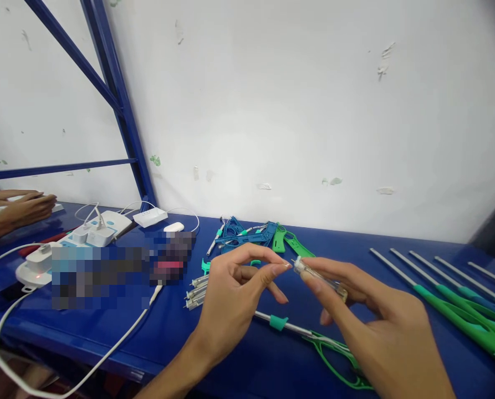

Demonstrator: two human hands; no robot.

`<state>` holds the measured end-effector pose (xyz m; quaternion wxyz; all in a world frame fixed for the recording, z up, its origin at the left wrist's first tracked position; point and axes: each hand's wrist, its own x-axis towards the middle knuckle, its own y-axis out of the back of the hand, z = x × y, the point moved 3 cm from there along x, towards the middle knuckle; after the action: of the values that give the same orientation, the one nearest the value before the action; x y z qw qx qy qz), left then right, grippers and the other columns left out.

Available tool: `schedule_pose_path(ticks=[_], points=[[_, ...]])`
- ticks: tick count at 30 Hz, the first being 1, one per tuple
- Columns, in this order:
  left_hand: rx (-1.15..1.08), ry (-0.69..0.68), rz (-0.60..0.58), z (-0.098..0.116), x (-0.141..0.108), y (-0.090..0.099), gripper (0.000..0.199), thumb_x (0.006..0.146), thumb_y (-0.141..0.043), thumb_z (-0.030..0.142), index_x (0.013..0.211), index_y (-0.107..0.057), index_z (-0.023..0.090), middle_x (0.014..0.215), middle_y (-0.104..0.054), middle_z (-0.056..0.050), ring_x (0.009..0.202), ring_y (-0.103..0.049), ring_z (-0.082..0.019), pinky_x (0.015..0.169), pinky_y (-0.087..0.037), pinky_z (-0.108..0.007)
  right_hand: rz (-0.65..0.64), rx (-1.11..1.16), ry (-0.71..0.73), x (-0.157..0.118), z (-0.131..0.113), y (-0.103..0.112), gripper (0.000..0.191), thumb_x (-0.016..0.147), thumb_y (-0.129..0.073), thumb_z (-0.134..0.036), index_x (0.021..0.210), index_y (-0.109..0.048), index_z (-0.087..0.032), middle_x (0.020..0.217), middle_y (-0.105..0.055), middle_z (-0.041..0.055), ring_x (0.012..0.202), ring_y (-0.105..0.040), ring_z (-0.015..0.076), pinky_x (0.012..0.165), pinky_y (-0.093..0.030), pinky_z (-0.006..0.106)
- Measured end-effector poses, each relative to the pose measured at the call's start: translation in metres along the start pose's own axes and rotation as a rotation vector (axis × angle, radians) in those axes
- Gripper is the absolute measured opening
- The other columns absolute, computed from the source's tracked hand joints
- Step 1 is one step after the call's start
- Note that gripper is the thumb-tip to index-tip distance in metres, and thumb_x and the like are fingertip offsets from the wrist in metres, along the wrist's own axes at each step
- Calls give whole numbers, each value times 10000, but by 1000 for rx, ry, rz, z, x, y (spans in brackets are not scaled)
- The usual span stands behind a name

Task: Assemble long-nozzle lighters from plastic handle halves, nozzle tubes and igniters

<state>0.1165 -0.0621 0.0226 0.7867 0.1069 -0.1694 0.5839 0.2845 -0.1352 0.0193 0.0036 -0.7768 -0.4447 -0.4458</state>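
Note:
My right hand [380,316] holds a small clear tube [320,278] with a pale green-white end between thumb and fingers; a thin pin sticks out of that end toward the left. Close to the pin, my left hand [239,293] pinches thumb and index fingertip together; anything between them is too small to make out. Several similar clear tubes [197,292] lie on the blue table behind my left hand. Below and between my hands rests a metal rod with a teal clip [278,322] and a green looped handle [334,357].
Blue and green handle parts [251,235] lie at the back. Several rods with green handles [475,321] line the right side. Power strips [35,271], a white cable [118,343] and pixelated items are at the left. Another person's hands [26,213] are at the far left.

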Motion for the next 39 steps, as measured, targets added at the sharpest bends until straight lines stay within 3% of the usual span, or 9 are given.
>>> schedule_pose_path(ticks=[7, 12, 20, 29, 39], points=[[47, -38, 16, -5, -3, 0, 97, 874, -796, 304, 823, -760, 228, 728, -779, -4, 549, -732, -159, 532, -510, -233, -42, 12, 78, -2, -4, -3, 167, 961, -713, -408, 1055, -816, -315, 582, -684, -64, 411, -561, 103, 360, -416, 206], [130, -144, 42, -5, -5, 0, 97, 911, -761, 258, 824, -736, 224, 730, -746, 25, 560, -740, -136, 447, -428, -201, 18, -34, 21, -2, -1, 2, 172, 943, -729, -434, 1059, -811, -337, 501, -609, -85, 387, -521, 95, 296, -306, 198], [236, -310, 42, -6, -10, 1, 93, 966, -702, 200, 874, -708, 217, 794, -720, 37, 596, -745, -109, 488, -475, -196, -50, -21, 109, 2, -3, 3, 156, 954, -729, -388, 1059, -818, -316, 672, -756, -51, 434, -620, 93, 412, -482, 173], [398, -566, 82, 1, -13, 0, 137, 989, -658, 112, 893, -707, 197, 842, -724, 9, 620, -689, -82, 486, -423, -209, -19, -55, 87, -2, -3, 3, 224, 960, -705, -453, 1061, -837, -302, 639, -745, -27, 377, -543, 91, 320, -404, 188], [537, -706, 105, 0, -17, 1, 179, 1005, -592, 51, 953, -673, 201, 843, -726, -4, 754, -674, -118, 632, -494, -215, -22, -76, 211, -2, -9, 2, 160, 955, -737, -351, 1071, -818, -274, 675, -763, -50, 411, -585, 71, 483, -541, 155]])
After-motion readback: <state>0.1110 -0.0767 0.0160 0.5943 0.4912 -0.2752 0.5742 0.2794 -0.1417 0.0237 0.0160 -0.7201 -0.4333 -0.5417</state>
